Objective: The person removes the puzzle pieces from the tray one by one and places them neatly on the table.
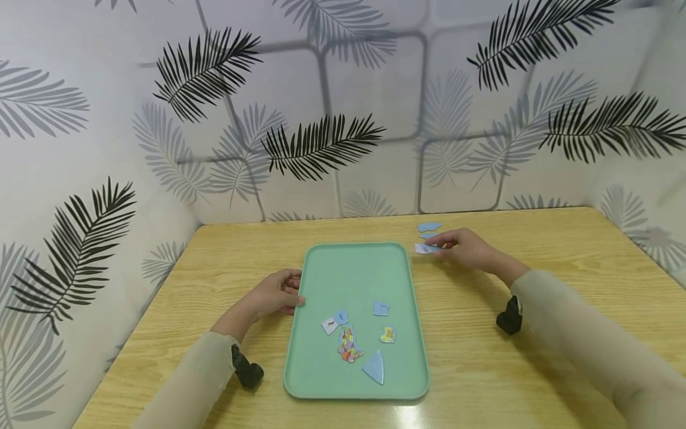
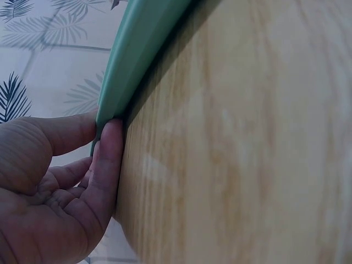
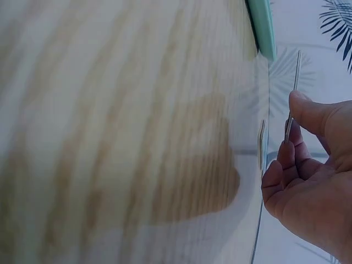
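1. Nearest, a blue triangle [image 1: 376,367] lies in the green tray [image 1: 354,268], near other pieces [image 1: 349,347].
2. Next, the left hand [image 1: 276,293] pinches the tray's rim; light pressure should steady it.
3. Farther, the right hand [image 1: 467,247] pinches a white-and-blue piece [image 1: 422,248] above the table [image 1: 536,238]; I'd keep it level.
4. Beyond lie two blue pieces [image 1: 429,227].

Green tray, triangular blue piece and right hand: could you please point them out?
Green tray [image 1: 354,274], head view, bare far floor.
Triangular blue piece [image 1: 376,367], head view, middle of its face.
Right hand [image 1: 465,248], head view, middle of the hand.
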The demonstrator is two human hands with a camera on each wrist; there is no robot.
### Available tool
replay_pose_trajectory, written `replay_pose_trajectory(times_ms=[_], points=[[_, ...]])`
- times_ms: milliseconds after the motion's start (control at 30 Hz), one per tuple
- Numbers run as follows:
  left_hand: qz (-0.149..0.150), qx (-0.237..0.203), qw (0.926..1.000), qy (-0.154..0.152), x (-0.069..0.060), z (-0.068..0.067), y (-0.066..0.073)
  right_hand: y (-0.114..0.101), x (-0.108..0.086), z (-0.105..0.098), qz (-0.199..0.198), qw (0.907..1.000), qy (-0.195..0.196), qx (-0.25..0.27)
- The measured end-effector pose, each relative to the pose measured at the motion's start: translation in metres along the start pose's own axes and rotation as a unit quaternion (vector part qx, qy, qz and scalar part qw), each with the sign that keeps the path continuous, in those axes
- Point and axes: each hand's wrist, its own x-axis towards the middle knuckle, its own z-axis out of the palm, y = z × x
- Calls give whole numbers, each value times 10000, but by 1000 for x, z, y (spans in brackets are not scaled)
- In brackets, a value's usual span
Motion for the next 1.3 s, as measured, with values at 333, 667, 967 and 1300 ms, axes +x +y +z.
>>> replay_pose_trajectory(times_ms=[333, 667, 967, 1300], points=[[-18, 15, 10000, 0, 0, -1, 2, 11, 7, -12, 61, 9999, -82, -84], [-3, 66, 10000, 29, 0, 0, 0, 23, 14, -16, 112, 9998, -126, -111], [10, 91, 10000, 29, 0, 0, 0, 23, 15, -16, 58, 9993, -231, -273], [-8, 111, 9999, 66, -1, 0, 0, 26, 18, -15, 52, 9988, -279, -397]])
